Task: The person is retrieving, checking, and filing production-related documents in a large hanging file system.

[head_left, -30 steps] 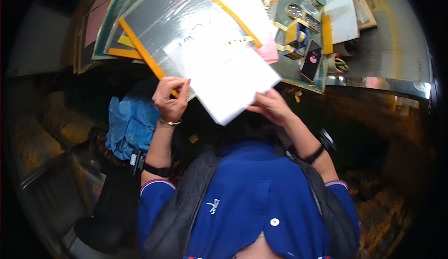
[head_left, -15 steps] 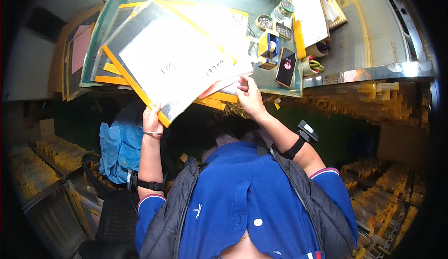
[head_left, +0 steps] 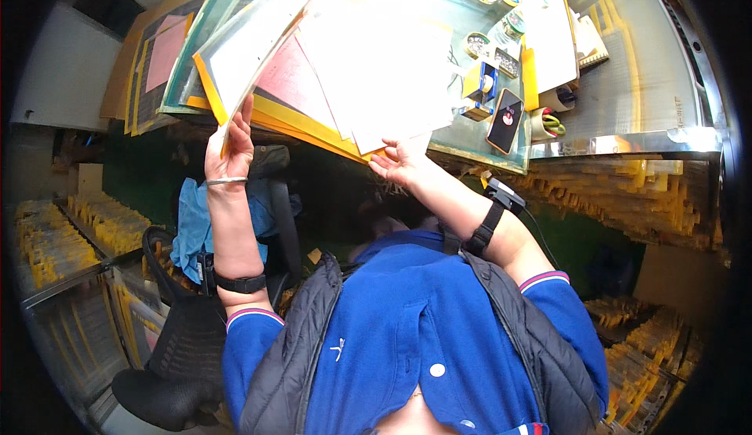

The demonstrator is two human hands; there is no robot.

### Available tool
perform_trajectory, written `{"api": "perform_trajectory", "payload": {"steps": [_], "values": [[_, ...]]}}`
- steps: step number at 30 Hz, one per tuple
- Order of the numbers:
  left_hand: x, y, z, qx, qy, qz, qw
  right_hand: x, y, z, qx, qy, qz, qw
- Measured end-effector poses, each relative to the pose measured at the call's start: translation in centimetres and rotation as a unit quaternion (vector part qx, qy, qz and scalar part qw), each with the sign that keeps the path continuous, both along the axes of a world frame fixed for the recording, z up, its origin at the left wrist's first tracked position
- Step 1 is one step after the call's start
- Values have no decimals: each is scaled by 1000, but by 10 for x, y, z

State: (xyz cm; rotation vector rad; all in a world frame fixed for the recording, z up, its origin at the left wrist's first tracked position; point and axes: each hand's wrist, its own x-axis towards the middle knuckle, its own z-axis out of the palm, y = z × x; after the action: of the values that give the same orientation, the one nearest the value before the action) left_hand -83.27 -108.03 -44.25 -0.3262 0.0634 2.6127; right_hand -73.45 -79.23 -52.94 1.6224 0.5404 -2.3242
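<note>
My left hand (head_left: 229, 146) is closed on the near end of a flat panel (head_left: 235, 57) with a yellow edge strip and white paper on its face. The panel stands tilted up, its long side seen nearly edge-on. Beneath it lie a pink sheet (head_left: 291, 78), bright white papers (head_left: 384, 67) and more panels with yellow edges (head_left: 301, 128). My right hand (head_left: 398, 162) is at the near corner of this stack, palm partly up. Its fingers are loosely bent and apart, the tips beside the yellow corner. Glare washes out much of the paper.
On the right of the glass-topped table (head_left: 478, 155) are a phone (head_left: 506, 120), a blue tape dispenser (head_left: 480, 82), small tins (head_left: 476, 45) and a cup with green-handled tools (head_left: 547, 125). A black chair (head_left: 188, 357) with blue cloth (head_left: 192, 231) stands left. Racks of yellow-edged panels (head_left: 627, 188) flank me.
My left hand has moved left and up, swinging the panel from lying nearly flat to tilted up, which uncovers the pink sheet. My right hand has come slightly nearer and left, to the stack's corner.
</note>
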Motion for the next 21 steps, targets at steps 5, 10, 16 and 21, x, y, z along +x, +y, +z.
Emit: {"api": "perform_trajectory", "payload": {"steps": [5,10,16,21], "values": [[1,-6,-6,82,-37,1,996,3,-31,36,142,25,86,986],[-3,7,-2,51,-9,-3,999,-41,-31,13,594,231,464,616],[-5,9,4,53,-32,14,998,-52,-61,-2,755,73,508,408],[-9,12,7,23,-6,22,999,-54,-56,-9,787,80,492,363]]}}
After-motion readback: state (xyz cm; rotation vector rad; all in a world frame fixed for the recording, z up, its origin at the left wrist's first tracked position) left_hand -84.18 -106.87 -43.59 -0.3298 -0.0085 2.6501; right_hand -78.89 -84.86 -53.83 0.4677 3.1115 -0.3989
